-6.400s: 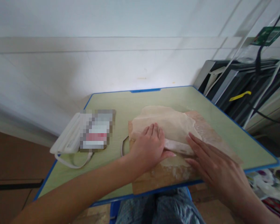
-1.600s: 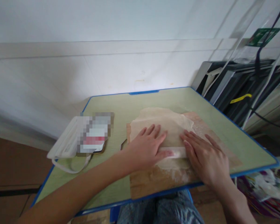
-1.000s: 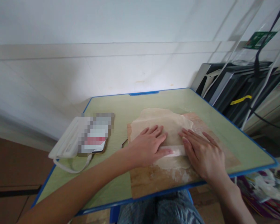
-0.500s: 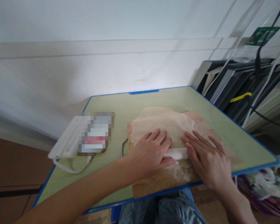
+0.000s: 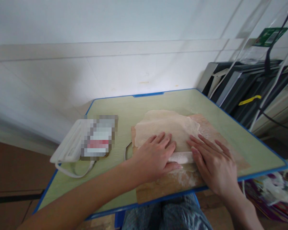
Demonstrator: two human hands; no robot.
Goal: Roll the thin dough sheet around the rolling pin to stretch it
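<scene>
Dough, flat; rolling pin, under both hands

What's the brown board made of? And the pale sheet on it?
The board looks like wood with a dull finish: it's brown with uneven, darker patches, partly under white powder. The pale sheet is probably dough: matte, thin and softly creased, with a ragged edge.
</scene>
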